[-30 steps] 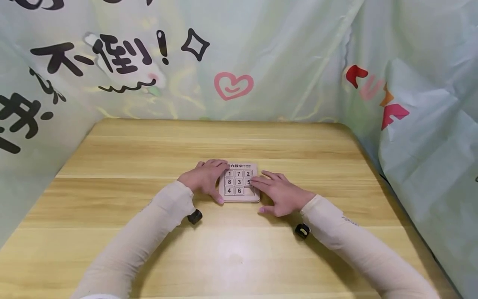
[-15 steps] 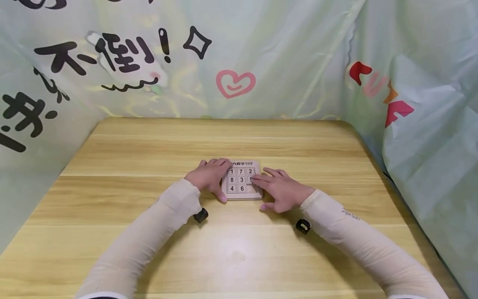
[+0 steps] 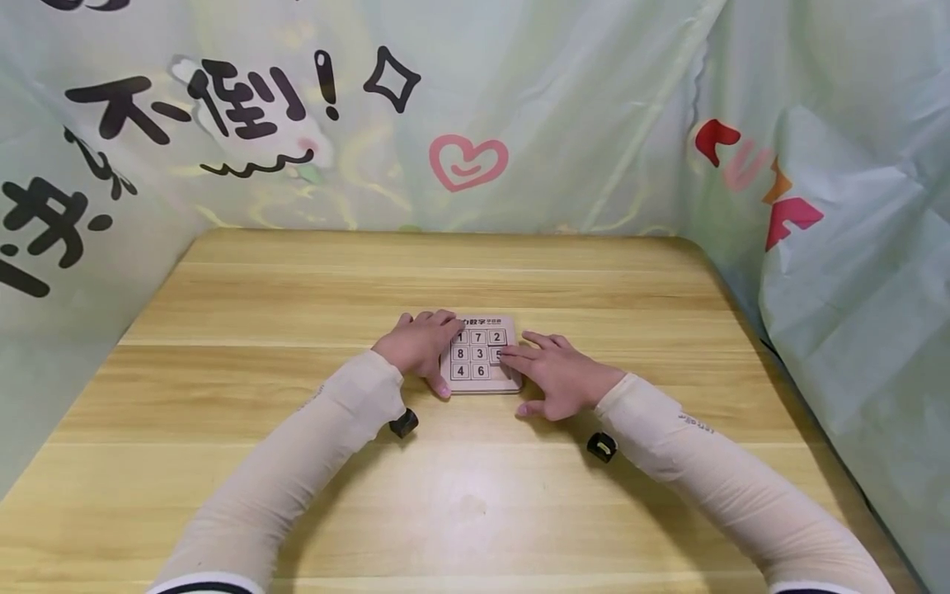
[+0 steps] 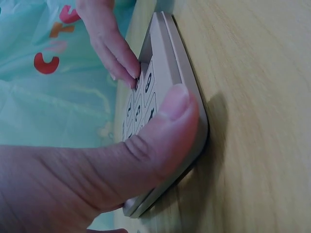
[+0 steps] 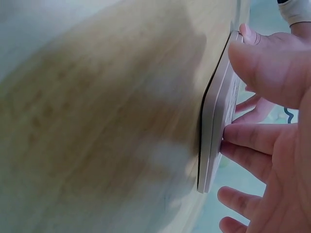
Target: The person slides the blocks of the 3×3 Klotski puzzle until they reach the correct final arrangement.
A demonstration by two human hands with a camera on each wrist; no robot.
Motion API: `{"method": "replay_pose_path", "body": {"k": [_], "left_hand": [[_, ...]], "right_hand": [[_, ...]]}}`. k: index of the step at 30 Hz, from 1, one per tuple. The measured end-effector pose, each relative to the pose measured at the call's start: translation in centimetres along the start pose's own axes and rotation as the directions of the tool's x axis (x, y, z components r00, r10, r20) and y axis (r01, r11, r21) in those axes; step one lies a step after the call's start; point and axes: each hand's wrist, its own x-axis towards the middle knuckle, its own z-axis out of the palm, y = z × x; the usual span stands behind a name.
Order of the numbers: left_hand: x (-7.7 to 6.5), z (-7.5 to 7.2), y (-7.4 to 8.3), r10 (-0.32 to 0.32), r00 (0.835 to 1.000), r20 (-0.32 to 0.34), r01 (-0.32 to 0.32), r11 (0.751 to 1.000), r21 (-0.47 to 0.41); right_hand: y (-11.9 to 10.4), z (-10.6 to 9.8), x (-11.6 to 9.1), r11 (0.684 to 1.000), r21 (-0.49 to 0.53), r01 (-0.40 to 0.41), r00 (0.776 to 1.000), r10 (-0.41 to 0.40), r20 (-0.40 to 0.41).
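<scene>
A pale pink number slide puzzle (image 3: 507,384) lies flat on the wooden table. Its tiles read 1 7 2, 8 3 5 and 4 6, with a bare slot at the bottom right. My left hand (image 3: 423,345) holds the puzzle by its left side, thumb at the near corner and fingers over the far one. In the left wrist view that thumb (image 4: 167,126) presses on the frame's edge. My right hand (image 3: 564,381) reaches in from the right with fingers extended. Two fingertips (image 5: 231,133) touch the 5 tile, partly covering it, while the thumb stays apart from the frame.
The wooden table (image 3: 297,289) stretches around the puzzle on all sides. Behind it and to the right hang pale green printed curtains (image 3: 579,124). A small black device (image 3: 602,447) sits under the right wrist, another (image 3: 404,422) under the left.
The head view has shifted slightly. Both hands keep their places on the puzzle, and the tiles show the same order.
</scene>
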Motion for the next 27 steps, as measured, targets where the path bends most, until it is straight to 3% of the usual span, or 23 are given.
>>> {"method": "replay_pose_path", "body": {"k": [27], "left_hand": [[0.2,0.04,0.35,-0.006,1.0,-0.001,0.006,0.998,0.068]], "right_hand": [[-0.97,-0.47,-0.81,0.999,0.008,0.036,0.999,-0.036,-0.012]]}}
